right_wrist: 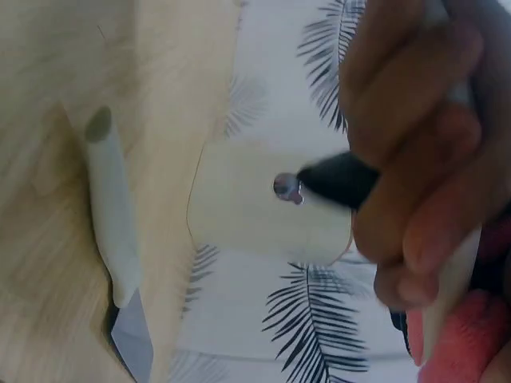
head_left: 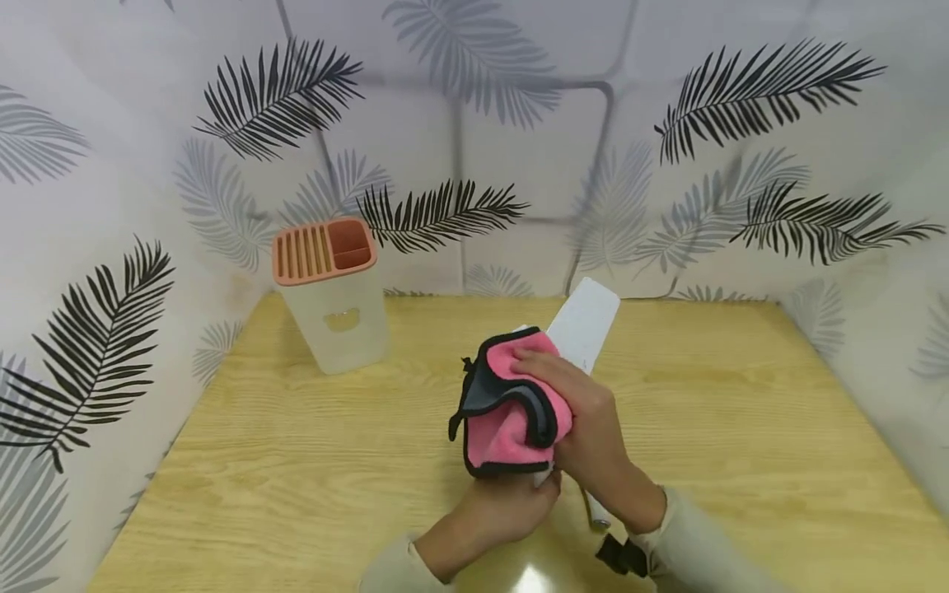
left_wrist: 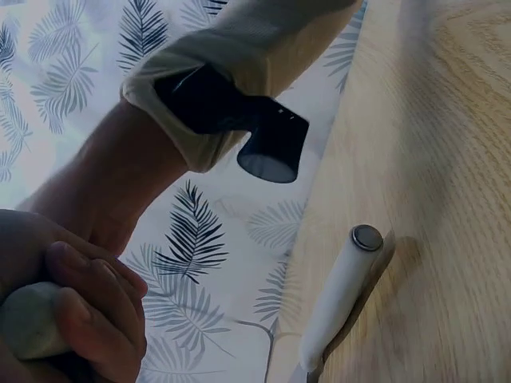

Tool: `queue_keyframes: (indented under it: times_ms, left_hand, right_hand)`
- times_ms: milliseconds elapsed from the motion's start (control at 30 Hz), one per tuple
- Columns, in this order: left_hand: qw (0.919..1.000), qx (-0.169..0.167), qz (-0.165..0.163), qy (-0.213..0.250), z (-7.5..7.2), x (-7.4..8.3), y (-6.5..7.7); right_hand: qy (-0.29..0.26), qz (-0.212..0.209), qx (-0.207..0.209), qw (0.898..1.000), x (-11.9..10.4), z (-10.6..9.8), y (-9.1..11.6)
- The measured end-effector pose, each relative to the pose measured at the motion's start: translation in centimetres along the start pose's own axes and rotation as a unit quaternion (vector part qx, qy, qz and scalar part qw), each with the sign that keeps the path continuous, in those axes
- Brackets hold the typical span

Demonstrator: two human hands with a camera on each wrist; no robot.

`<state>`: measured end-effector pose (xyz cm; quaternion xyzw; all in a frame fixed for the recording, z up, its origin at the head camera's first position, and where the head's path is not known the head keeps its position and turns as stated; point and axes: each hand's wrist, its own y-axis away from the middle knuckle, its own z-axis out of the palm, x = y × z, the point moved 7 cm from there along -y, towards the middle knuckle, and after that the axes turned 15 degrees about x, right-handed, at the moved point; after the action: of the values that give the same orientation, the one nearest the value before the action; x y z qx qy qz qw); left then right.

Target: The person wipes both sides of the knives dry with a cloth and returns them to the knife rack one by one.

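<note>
Pink cloth [head_left: 510, 403], seemingly light, soft and best gathered by its folds, lies clasped in the right hand [head_left: 593, 428], just beyond the left hand [head_left: 504, 509], which grips a pale handle [left_wrist: 33, 321].

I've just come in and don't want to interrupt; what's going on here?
A person's left hand grips a pale handle, while their right hand holds a black-edged pink cloth just beyond it. A broad flat pale piece sticks out past the cloth, which hides whether it joins the handle. A white-handled knife lies on the table near the hands; a translucent container with an orange slotted top stands at the far left.
</note>
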<state>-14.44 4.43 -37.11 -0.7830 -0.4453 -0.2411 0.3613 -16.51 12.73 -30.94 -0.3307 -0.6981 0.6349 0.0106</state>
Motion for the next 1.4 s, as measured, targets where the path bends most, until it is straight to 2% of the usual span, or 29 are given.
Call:
queue_keyframes:
  times_ms: [67, 233, 400, 467, 567, 700, 800, 900, 967, 1100, 1200, 1300, 1400]
  left_hand:
    - [1.0, -0.002, -0.006, 0.005, -0.1, -0.1, 0.0]
    - [0.9962, -0.023, -0.053, 0.065, 0.1, -0.3, 0.4]
    - [0.9918, -0.048, -0.072, 0.094, 0.4, -0.2, 1.0]
    - [0.9892, -0.062, -0.083, 0.104, 0.6, -0.2, 1.2]
    - [0.986, -0.08, -0.091, 0.115, 0.6, -0.3, 1.4]
    - [0.9842, -0.083, -0.095, 0.125, 0.0, -0.8, 1.3]
    - [0.9828, -0.064, -0.104, 0.139, -0.9, -1.6, 1.0]
    - [0.9807, -0.027, -0.12, 0.152, -2.2, -2.8, 0.5]
    - [0.9799, 0.011, -0.129, 0.152, -3.2, -3.7, 0.1]
    - [0.9782, 0.114, -0.133, 0.112, -5.2, -5.5, -0.3]
    - [0.9729, 0.162, -0.14, 0.086, -6.2, -6.6, -0.2]
    - [0.9681, 0.168, -0.164, 0.087, -6.5, -7.8, -0.2]
    - [0.959, 0.157, -0.202, 0.122, -6.4, -9.1, -0.1]
  right_hand:
    - [0.011, -0.002, 0.009, 1.0, 0.7, -0.1, -0.8]
    - [0.052, -0.018, 0.05, 0.997, 4.0, -1.6, -2.9]
    - [0.11, 0.016, 0.092, 0.99, 8.6, -4.3, -4.8]
    - [0.135, 0.044, 0.114, 0.983, 10.4, -5.7, -5.3]
    - [0.169, 0.09, 0.169, 0.967, 12.2, -8.4, -5.9]
    - [0.158, 0.128, 0.261, 0.944, 12.7, -12.4, -6.8]
    - [0.134, 0.121, 0.298, 0.937, 11.8, -14.3, -7.5]
    - [0.129, 0.114, 0.3, 0.938, 10.2, -15.0, -7.8]
    - [0.137, 0.117, 0.288, 0.941, 10.0, -15.3, -7.4]
    - [0.158, 0.124, 0.262, 0.944, 11.0, -16.1, -6.0]
    - [0.174, 0.119, 0.238, 0.948, 11.5, -16.3, -5.1]
    - [0.192, 0.09, 0.208, 0.955, 11.9, -16.2, -4.4]
    - [0.211, 0.066, 0.182, 0.958, 12.6, -16.1, -3.7]
